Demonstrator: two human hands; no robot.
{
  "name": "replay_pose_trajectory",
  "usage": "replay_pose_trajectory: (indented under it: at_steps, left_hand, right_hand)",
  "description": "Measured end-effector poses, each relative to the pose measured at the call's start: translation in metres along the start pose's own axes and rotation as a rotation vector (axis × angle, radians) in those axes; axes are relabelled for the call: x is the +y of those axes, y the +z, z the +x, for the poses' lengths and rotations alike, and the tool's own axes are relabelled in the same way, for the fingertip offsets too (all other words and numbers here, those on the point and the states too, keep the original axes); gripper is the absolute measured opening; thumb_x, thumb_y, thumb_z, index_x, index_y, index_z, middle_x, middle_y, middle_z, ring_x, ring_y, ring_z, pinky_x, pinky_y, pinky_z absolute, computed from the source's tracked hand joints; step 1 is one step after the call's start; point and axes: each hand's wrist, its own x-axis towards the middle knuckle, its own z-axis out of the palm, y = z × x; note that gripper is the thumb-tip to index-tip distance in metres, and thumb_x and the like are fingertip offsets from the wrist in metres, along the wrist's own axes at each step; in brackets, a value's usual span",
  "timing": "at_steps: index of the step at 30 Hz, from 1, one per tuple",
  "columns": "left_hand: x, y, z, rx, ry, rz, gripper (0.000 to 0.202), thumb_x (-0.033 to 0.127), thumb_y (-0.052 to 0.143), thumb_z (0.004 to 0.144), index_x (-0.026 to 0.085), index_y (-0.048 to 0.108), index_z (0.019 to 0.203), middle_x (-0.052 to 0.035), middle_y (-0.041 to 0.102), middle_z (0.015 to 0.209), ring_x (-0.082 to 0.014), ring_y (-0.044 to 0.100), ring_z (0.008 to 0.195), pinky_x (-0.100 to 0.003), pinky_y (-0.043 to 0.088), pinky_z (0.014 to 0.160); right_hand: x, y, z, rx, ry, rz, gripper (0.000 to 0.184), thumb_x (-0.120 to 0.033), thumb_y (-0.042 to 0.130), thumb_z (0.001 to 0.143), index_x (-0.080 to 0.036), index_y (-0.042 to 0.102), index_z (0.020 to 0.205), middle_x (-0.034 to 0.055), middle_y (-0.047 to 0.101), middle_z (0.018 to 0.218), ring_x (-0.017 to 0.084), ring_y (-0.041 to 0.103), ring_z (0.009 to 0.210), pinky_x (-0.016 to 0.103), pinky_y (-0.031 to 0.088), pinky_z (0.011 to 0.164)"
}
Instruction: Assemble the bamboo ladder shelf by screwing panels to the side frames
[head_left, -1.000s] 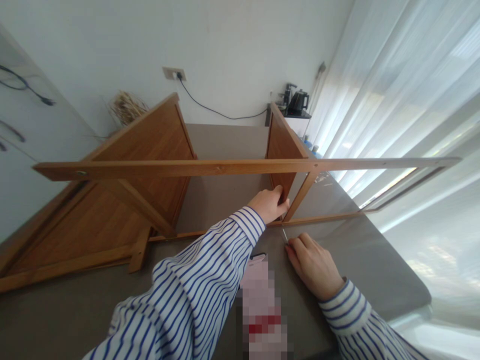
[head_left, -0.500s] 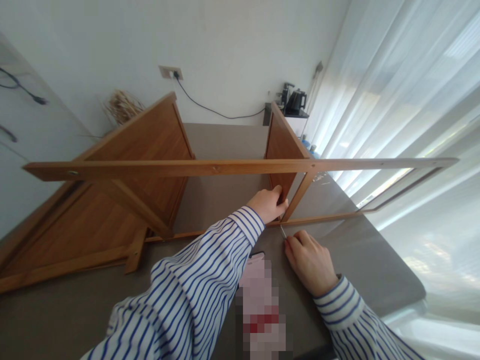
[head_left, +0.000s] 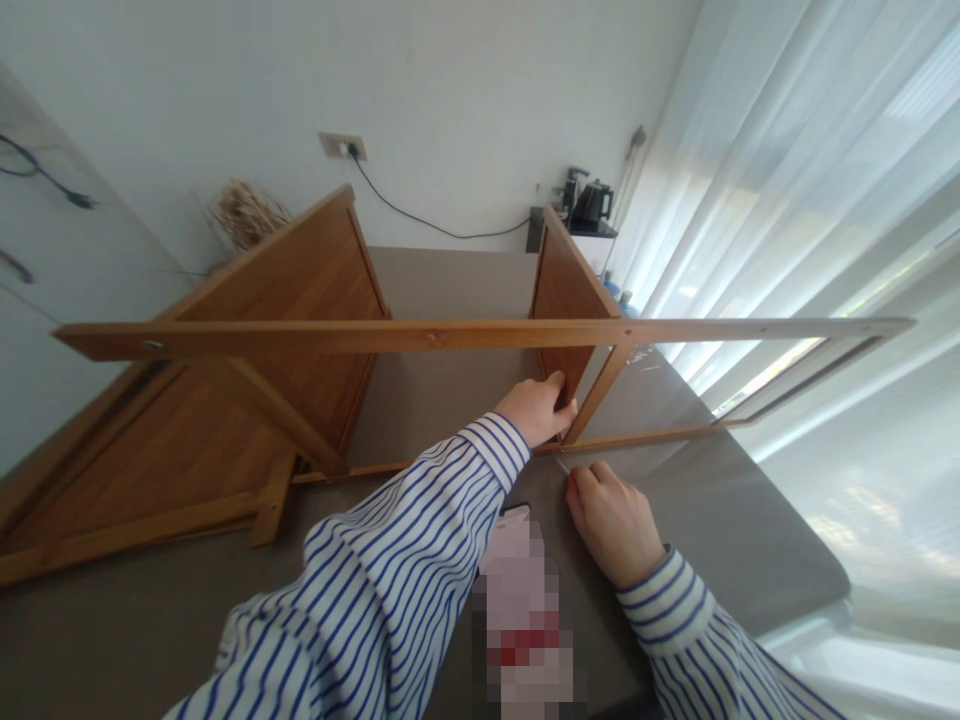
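A brown wooden frame (head_left: 431,336) stands on its long side on the table, with a wooden panel reaching back from it at left and another at right. My left hand (head_left: 534,410) reaches through the frame and is closed on the low near edge of the right wooden panel (head_left: 574,290), beside a crossbar. Just in front of the frame's lower rail (head_left: 637,437), my right hand (head_left: 613,520) pinches a thin metal rod, seemingly a hex key (head_left: 562,465). Its tip points at the rail below that crossbar; whether it touches, I cannot tell.
A pixelated pink item (head_left: 517,570) lies on the grey table (head_left: 765,530) between my forearms. The left panel (head_left: 300,270) slants away. Small bits (head_left: 641,355) lie behind the frame at right. White curtains (head_left: 825,200) hang beside the table; a black kettle (head_left: 596,202) stands behind.
My right hand has shifted slightly left, and the metal rod lies at a flatter angle with its tip a little lower. My left hand keeps its hold on the panel.
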Motion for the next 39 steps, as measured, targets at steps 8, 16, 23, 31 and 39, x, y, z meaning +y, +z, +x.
replay_pose_trajectory:
  at_steps: [8, 16, 23, 31, 39]
  left_hand:
    - [0.0000, -0.0048, 0.0003, -0.048, 0.003, -0.043, 0.030, 0.047, 0.040, 0.085, 0.021, 0.051, 0.096, -0.0051, 0.067, 0.083, -0.0206, 0.065, 0.076, -0.027, 0.047, 0.064]
    - [-0.0009, -0.0066, 0.0006, -0.054, 0.020, -0.051, 0.031, 0.047, 0.041, 0.084, 0.021, 0.052, 0.096, -0.0056, 0.067, 0.084, -0.0210, 0.065, 0.076, -0.028, 0.047, 0.064]
    - [0.0000, -0.0072, -0.0003, -0.049, 0.009, -0.055, 0.030, 0.047, 0.042, 0.084, 0.021, 0.052, 0.096, -0.0052, 0.067, 0.085, -0.0211, 0.065, 0.077, -0.028, 0.047, 0.065]
    - [0.0005, -0.0080, 0.0001, -0.062, 0.010, -0.055, 0.031, 0.047, 0.042, 0.084, 0.021, 0.052, 0.096, -0.0057, 0.067, 0.084, -0.0209, 0.065, 0.076, -0.027, 0.047, 0.064]
    - [-0.0006, -0.0073, 0.0004, -0.055, 0.021, -0.060, 0.030, 0.046, 0.041, 0.084, 0.021, 0.052, 0.094, -0.0053, 0.067, 0.082, -0.0208, 0.064, 0.074, -0.027, 0.046, 0.062]
  right_hand:
    - [0.0026, 0.0009, 0.0022, -0.012, 0.037, 0.152, 0.025, -0.021, 0.037, 0.090, -0.018, 0.057, 0.075, 0.0040, 0.060, 0.072, 0.014, 0.056, 0.068, 0.025, 0.031, 0.058]
    - [0.0047, 0.0040, -0.0004, 0.020, 0.050, 0.205, 0.025, -0.019, 0.038, 0.088, -0.017, 0.060, 0.076, 0.0041, 0.061, 0.069, 0.014, 0.057, 0.068, 0.025, 0.033, 0.060]
    - [0.0040, 0.0035, 0.0004, 0.036, 0.059, 0.219, 0.025, -0.019, 0.038, 0.088, -0.017, 0.061, 0.077, 0.0047, 0.062, 0.070, 0.015, 0.058, 0.069, 0.025, 0.034, 0.061]
    - [0.0017, 0.0052, 0.0001, 0.039, 0.066, 0.257, 0.024, -0.019, 0.038, 0.088, -0.017, 0.059, 0.076, 0.0046, 0.062, 0.070, 0.015, 0.058, 0.069, 0.025, 0.034, 0.062]
    - [0.0005, 0.0070, -0.0006, 0.081, 0.067, 0.249, 0.022, -0.018, 0.038, 0.087, -0.017, 0.059, 0.079, 0.0049, 0.062, 0.071, 0.015, 0.058, 0.068, 0.024, 0.035, 0.060]
